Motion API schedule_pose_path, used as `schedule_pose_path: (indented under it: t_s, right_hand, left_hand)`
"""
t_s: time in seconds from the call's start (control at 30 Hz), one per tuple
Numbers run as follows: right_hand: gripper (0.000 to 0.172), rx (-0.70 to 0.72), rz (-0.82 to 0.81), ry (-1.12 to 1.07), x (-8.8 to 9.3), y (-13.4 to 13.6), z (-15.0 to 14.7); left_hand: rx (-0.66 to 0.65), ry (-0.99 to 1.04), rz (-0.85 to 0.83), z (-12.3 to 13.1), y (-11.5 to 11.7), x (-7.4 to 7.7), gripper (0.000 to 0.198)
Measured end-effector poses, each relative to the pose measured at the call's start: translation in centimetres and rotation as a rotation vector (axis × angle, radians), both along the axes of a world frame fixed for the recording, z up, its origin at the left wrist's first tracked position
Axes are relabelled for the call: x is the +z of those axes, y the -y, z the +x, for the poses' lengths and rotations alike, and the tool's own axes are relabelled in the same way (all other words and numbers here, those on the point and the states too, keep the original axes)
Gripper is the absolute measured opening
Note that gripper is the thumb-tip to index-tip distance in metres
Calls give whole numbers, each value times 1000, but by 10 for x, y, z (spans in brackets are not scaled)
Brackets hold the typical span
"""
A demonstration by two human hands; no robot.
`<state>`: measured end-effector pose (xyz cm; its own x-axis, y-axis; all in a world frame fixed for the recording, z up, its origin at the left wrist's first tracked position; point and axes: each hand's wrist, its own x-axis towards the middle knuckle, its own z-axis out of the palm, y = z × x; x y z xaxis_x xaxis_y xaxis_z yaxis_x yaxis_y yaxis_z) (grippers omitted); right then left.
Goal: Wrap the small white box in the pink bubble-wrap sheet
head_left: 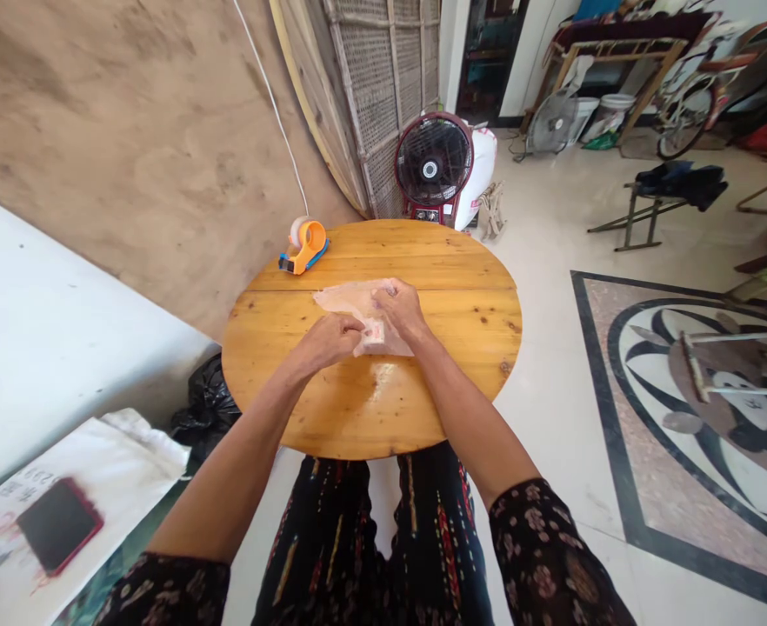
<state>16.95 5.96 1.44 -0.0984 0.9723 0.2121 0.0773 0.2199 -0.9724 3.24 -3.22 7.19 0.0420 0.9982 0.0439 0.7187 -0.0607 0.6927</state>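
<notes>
two bare hands meet at a sheet of thin film on a round table, center frame. the right hand, at the sheet's upper right, is curled, thumb and fingers pinching the film, seemingly to hold it taut and stop it sliding. the left hand is curled inward, its fingertips at a small pale block marked in red; whether they grip the block or only the film about it cannot be told, though the placing would steady it from the side.

the film lies flat beneath and between the hands, one corner reaching up beyond the left hand. the block sits just right of the left fingertips and below the right hand, toward the sheet's lower edge. at the table's upper left, a tape dispenser stands near the rim, perhaps to be within reach yet out of the way.
</notes>
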Motion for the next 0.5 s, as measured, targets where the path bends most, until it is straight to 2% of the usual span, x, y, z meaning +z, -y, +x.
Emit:
schedule_pose_path:
  t_s: [0.1, 0.37, 0.5]
  right_hand:
    - [15, 6, -8, -20, -1, -1, -1]
    - [15, 8, -19, -18, -3, -4, 1]
    - [16, 28, -47, -58, 0, -2, 3]
  left_hand:
    - [-174, -95, -45, -6, -3, -2, 27]
    - [-162, -317, 102, -5, -2, -18, 21]
    - [-248, -431, 235, -8, 3, -25, 23]
